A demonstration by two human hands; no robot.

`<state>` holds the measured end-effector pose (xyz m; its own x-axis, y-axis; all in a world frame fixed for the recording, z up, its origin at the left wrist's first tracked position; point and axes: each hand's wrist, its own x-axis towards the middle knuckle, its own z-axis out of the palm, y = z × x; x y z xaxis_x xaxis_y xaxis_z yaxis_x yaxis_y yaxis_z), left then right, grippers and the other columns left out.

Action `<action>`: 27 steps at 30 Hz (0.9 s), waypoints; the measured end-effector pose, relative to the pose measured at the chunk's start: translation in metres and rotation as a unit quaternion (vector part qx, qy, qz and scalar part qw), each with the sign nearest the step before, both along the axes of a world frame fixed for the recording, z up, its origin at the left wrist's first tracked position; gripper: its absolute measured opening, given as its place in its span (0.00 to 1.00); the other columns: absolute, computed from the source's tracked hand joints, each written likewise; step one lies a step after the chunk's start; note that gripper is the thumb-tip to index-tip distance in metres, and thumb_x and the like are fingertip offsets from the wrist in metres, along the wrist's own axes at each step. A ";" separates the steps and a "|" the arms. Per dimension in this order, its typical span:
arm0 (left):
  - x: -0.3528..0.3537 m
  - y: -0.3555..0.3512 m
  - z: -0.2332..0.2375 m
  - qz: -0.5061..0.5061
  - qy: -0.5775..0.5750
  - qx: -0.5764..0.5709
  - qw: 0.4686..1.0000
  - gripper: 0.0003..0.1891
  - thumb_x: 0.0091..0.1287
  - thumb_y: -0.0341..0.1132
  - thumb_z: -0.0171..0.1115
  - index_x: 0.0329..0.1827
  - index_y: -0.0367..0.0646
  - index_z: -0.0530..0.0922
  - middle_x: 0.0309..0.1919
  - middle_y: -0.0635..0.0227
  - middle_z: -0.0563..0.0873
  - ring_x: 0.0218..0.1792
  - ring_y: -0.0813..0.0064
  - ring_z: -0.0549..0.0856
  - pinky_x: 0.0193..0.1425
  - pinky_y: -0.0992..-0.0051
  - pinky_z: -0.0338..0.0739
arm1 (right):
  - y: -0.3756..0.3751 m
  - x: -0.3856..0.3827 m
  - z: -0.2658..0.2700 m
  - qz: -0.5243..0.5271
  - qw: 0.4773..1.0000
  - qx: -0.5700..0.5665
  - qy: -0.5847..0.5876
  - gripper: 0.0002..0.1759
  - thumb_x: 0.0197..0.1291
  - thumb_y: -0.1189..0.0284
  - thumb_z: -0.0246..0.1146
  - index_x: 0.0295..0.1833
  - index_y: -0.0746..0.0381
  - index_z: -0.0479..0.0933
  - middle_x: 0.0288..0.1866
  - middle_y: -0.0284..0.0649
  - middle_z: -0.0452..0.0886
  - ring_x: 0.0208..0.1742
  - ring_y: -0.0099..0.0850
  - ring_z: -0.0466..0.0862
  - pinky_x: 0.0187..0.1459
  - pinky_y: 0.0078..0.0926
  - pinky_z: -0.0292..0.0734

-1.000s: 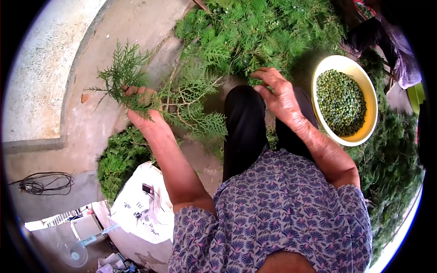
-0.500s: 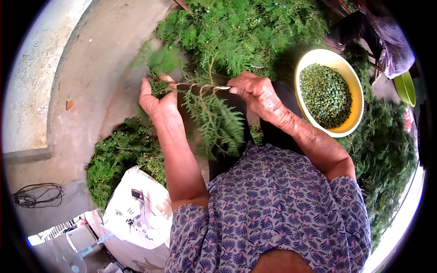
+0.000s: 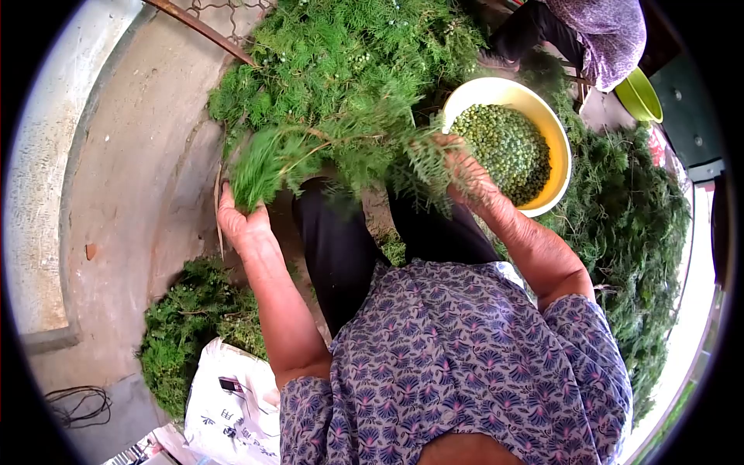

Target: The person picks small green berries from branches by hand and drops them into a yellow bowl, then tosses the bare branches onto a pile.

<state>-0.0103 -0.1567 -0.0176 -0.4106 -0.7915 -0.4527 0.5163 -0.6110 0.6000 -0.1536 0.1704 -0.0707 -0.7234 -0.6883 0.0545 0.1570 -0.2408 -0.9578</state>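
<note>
A leafy evergreen branch [image 3: 314, 147] stretches between my two hands above my dark-trousered knees. At its left end, my left hand [image 3: 246, 223] grips a bunch of bright green foliage, with a thin pale strip beside the fingers. My right hand [image 3: 471, 177] is closed at the branch's other end, near the bowl's left rim; feathery sprays partly cover its fingers. Close by that hand stands a yellow bowl [image 3: 559, 143], holding many small round green cones or berries [image 3: 504, 147].
A big heap of cut greenery [image 3: 333, 46] lies ahead, more greenery [image 3: 632, 232] to the right, and a smaller pile [image 3: 182, 333] at left by a white sack [image 3: 232, 422]. Another person [image 3: 597, 31] sits at upper right near a green basin [image 3: 640, 94]. A coiled cable [image 3: 77, 407] lies lower left.
My hands have moved farther apart, and the branch now spreads across the gap. My right hand has come beside the bowl. The whole view has shifted, with the bowl lying farther left.
</note>
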 end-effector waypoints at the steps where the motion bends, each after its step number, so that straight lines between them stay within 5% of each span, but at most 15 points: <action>1: 0.002 0.000 -0.001 -0.001 0.002 -0.001 1.000 0.12 0.64 0.32 0.55 0.48 0.34 0.75 0.47 0.61 0.81 0.49 0.63 0.80 0.57 0.62 0.74 | 0.010 -0.005 -0.004 -0.018 0.966 0.136 0.219 0.19 0.65 0.75 0.49 0.61 0.62 0.63 0.62 0.41 0.65 0.63 0.30 0.66 0.62 0.33 0.63; 2: 0.003 0.001 -0.002 0.026 0.004 -0.018 1.000 0.12 0.64 0.31 0.55 0.47 0.35 0.75 0.46 0.62 0.82 0.49 0.65 0.80 0.57 0.63 0.74 | 0.023 -0.007 -0.005 -0.042 0.999 0.022 -0.017 0.19 0.64 0.74 0.48 0.61 0.61 0.63 0.63 0.41 0.65 0.63 0.31 0.65 0.64 0.34 0.61; 3: 0.003 0.003 -0.001 0.051 0.007 -0.034 0.998 0.11 0.64 0.31 0.55 0.47 0.35 0.75 0.45 0.62 0.82 0.48 0.66 0.81 0.57 0.64 0.74 | 0.033 -0.007 0.002 -0.064 0.961 -0.095 -0.250 0.19 0.64 0.73 0.48 0.61 0.59 0.64 0.63 0.41 0.65 0.63 0.32 0.65 0.65 0.34 0.58; 5: 0.006 0.008 -0.007 -0.006 0.059 -0.025 0.998 0.07 0.63 0.29 0.57 0.43 0.38 0.76 0.41 0.65 0.83 0.44 0.68 0.82 0.53 0.67 0.77 | 0.068 0.000 0.019 -0.113 0.985 -0.032 -0.123 0.20 0.65 0.62 0.47 0.58 0.57 0.69 0.64 0.42 0.65 0.66 0.34 0.62 0.69 0.34 0.49; 7: -0.008 0.017 -0.029 -0.037 0.069 -0.029 0.997 0.06 0.63 0.28 0.57 0.42 0.40 0.76 0.39 0.65 0.83 0.40 0.69 0.83 0.48 0.67 0.79 | 0.090 -0.007 0.043 -0.216 0.971 0.056 -0.085 0.17 0.64 0.59 0.49 0.52 0.55 0.73 0.49 0.39 0.77 0.46 0.28 0.75 0.47 0.31 0.72; 9: -0.014 0.031 -0.033 -0.076 0.041 -0.029 0.996 0.06 0.62 0.27 0.58 0.41 0.39 0.77 0.36 0.64 0.83 0.35 0.71 0.82 0.43 0.70 0.79 | 0.148 -0.039 0.017 -0.307 0.931 -0.012 -0.198 0.10 0.61 0.62 0.55 0.44 0.55 0.74 0.32 0.30 0.77 0.21 0.22 0.72 0.23 0.17 0.67; 10: -0.014 0.033 -0.037 -0.087 0.043 -0.025 0.995 0.06 0.62 0.27 0.58 0.41 0.39 0.77 0.36 0.64 0.83 0.35 0.71 0.82 0.43 0.70 0.79 | 0.189 -0.049 0.010 -0.264 0.937 -0.002 -0.229 0.09 0.61 0.63 0.56 0.42 0.55 0.73 0.27 0.28 0.77 0.17 0.21 0.69 0.18 0.18 0.65; 11: -0.016 0.036 -0.043 -0.105 0.037 -0.092 0.990 0.07 0.62 0.27 0.58 0.42 0.38 0.77 0.35 0.64 0.83 0.35 0.71 0.82 0.42 0.71 0.78 | 0.222 -0.052 0.003 -0.324 0.925 0.017 -0.199 0.06 0.60 0.65 0.55 0.40 0.53 0.73 0.24 0.26 0.75 0.18 0.20 0.68 0.19 0.19 0.64; 13: -0.027 0.045 -0.047 -0.150 0.023 -0.158 0.976 0.08 0.63 0.26 0.57 0.44 0.37 0.77 0.35 0.64 0.83 0.34 0.73 0.81 0.41 0.73 0.77 | 0.179 -0.012 0.081 -0.505 0.835 0.087 -0.203 0.06 0.60 0.67 0.55 0.41 0.55 0.72 0.26 0.29 0.75 0.19 0.20 0.67 0.19 0.20 0.63; 14: -0.035 0.058 -0.049 -0.185 0.017 -0.141 0.973 0.08 0.63 0.27 0.56 0.44 0.37 0.77 0.35 0.64 0.83 0.34 0.73 0.81 0.41 0.74 0.77 | 0.242 -0.032 0.042 -0.329 0.938 0.035 -0.102 0.07 0.59 0.67 0.57 0.41 0.56 0.72 0.25 0.28 0.73 0.20 0.19 0.69 0.20 0.20 0.64; 17: -0.054 0.098 -0.034 -0.286 0.006 -0.157 0.945 0.08 0.64 0.26 0.54 0.45 0.36 0.77 0.33 0.63 0.82 0.33 0.74 0.81 0.39 0.76 0.78 | 0.205 -0.022 0.089 -0.443 0.875 0.098 -0.169 0.07 0.60 0.69 0.57 0.42 0.57 0.72 0.21 0.26 0.66 0.17 0.17 0.65 0.19 0.17 0.62; 21: -0.061 0.150 -0.029 -0.413 -0.022 -0.201 0.888 0.08 0.65 0.25 0.53 0.44 0.36 0.76 0.32 0.64 0.82 0.30 0.76 0.81 0.36 0.79 0.77 | 0.196 -0.025 0.091 -0.350 0.910 -0.094 -0.203 0.06 0.61 0.70 0.56 0.32 0.58 0.68 0.21 0.29 0.65 0.14 0.17 0.59 0.14 0.15 0.53; 24: -0.056 0.165 -0.030 -0.455 -0.034 -0.214 0.864 0.07 0.64 0.25 0.54 0.43 0.36 0.78 0.31 0.65 0.83 0.28 0.77 0.81 0.34 0.80 0.77 | 0.162 -0.019 0.095 -0.360 0.879 -0.196 -0.244 0.05 0.59 0.70 0.55 0.32 0.57 0.69 0.19 0.30 0.62 0.14 0.19 0.60 0.13 0.16 0.51; 27: -0.051 0.162 -0.030 -0.462 -0.037 -0.221 0.858 0.08 0.63 0.25 0.55 0.44 0.36 0.78 0.31 0.65 0.83 0.28 0.78 0.82 0.34 0.81 0.77 | 0.122 -0.017 0.120 -0.252 0.883 -0.241 -0.315 0.04 0.62 0.70 0.52 0.36 0.58 0.68 0.18 0.27 0.58 0.14 0.18 0.55 0.12 0.15 0.46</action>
